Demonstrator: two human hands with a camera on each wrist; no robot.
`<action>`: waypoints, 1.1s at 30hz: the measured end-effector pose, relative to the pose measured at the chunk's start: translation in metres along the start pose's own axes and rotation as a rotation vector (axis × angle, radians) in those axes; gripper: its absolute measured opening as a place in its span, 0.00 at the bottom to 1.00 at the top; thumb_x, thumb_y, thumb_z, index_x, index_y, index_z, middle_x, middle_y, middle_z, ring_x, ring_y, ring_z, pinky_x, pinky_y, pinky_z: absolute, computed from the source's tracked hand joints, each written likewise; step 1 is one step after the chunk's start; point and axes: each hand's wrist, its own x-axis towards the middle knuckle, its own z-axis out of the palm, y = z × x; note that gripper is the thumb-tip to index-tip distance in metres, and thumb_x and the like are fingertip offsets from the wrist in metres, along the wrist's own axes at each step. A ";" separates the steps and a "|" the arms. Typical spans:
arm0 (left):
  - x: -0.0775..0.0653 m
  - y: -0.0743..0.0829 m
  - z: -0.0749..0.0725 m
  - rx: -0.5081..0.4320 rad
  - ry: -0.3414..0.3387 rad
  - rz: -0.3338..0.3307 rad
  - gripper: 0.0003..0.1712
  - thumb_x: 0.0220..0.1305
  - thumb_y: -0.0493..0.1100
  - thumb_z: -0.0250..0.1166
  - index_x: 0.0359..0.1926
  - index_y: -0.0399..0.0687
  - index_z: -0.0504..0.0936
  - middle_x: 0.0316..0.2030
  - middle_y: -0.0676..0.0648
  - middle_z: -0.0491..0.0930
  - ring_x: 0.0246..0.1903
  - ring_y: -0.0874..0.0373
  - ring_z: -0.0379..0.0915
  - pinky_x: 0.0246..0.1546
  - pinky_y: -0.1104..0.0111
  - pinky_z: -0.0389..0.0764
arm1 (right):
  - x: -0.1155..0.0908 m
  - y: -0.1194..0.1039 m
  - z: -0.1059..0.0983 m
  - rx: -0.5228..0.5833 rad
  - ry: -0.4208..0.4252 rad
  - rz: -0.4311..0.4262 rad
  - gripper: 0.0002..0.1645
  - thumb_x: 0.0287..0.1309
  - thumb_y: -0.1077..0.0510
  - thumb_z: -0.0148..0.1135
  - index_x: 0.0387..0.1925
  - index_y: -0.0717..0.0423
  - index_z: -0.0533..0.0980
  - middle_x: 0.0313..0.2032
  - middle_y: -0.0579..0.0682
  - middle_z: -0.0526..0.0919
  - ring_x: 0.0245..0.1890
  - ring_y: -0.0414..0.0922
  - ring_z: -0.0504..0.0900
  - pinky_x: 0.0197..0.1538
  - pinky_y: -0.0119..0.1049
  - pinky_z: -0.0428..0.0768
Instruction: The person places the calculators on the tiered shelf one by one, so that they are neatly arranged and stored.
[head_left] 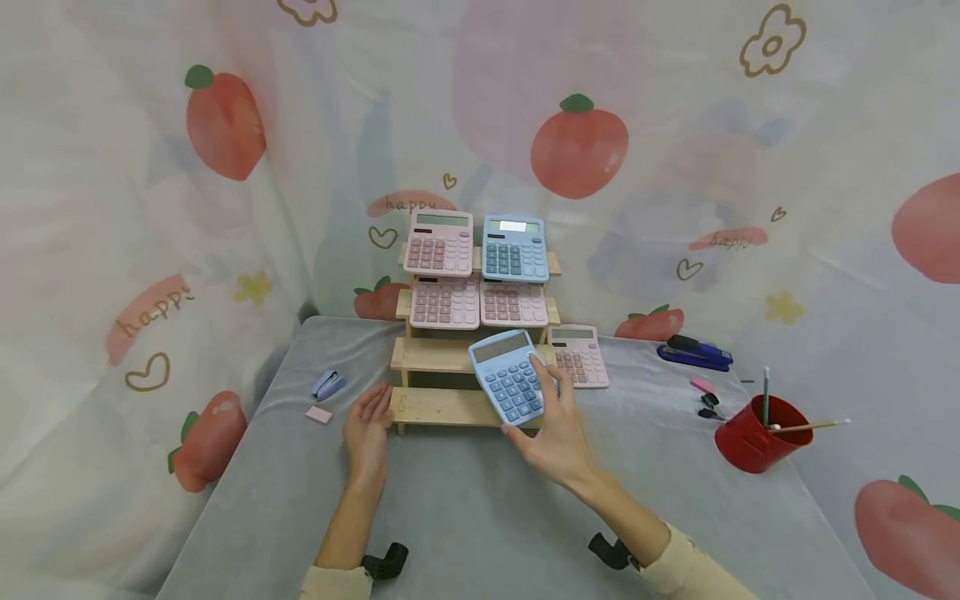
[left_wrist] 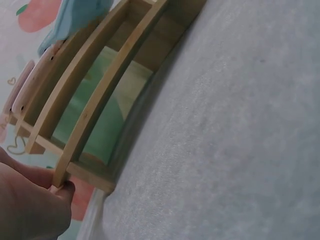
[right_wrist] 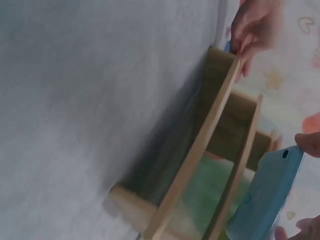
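My right hand [head_left: 558, 437] grips a light blue calculator [head_left: 510, 375] by its edges, tilted in front of the lower steps of a wooden tiered stand [head_left: 442, 406]. In the right wrist view, the calculator's side [right_wrist: 265, 195] shows between thumb and fingers. My left hand [head_left: 367, 433] pinches the left end of the stand's lowest board; the left wrist view shows thumb and finger on either side of that board [left_wrist: 85, 130]. On the top step sit a pink calculator [head_left: 440, 243] and a blue calculator [head_left: 515, 248]. Two more pink calculators [head_left: 445, 303] share the step below.
Another pink calculator [head_left: 577, 357] leans behind the stand's right side. Leftward lie a small stapler [head_left: 327, 384] and a pale eraser [head_left: 318, 415]. On the right are a dark blue stapler [head_left: 694, 354], a pink eraser [head_left: 702, 384], black clips [head_left: 709, 406] and a tilted red pencil cup [head_left: 750, 437].
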 end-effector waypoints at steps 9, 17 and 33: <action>-0.002 -0.001 0.001 0.014 0.007 0.004 0.32 0.66 0.17 0.51 0.70 0.29 0.68 0.70 0.31 0.70 0.72 0.46 0.68 0.62 0.70 0.76 | 0.023 -0.035 0.057 -0.002 0.010 -0.028 0.69 0.41 0.54 0.86 0.81 0.47 0.56 0.69 0.60 0.61 0.58 0.58 0.71 0.60 0.55 0.73; -0.001 0.000 0.003 0.008 0.034 0.001 0.31 0.67 0.17 0.52 0.69 0.32 0.70 0.69 0.34 0.72 0.71 0.47 0.70 0.62 0.71 0.77 | 0.038 -0.059 0.096 -0.108 0.091 -0.048 0.57 0.44 0.49 0.85 0.74 0.55 0.67 0.70 0.64 0.64 0.68 0.59 0.65 0.66 0.58 0.67; 0.001 0.001 0.003 0.032 0.031 -0.022 0.31 0.68 0.18 0.51 0.70 0.32 0.69 0.70 0.35 0.71 0.71 0.48 0.69 0.63 0.68 0.76 | 0.044 -0.078 0.118 -0.137 0.070 -0.032 0.42 0.58 0.45 0.78 0.69 0.53 0.71 0.77 0.66 0.55 0.70 0.83 0.57 0.70 0.71 0.62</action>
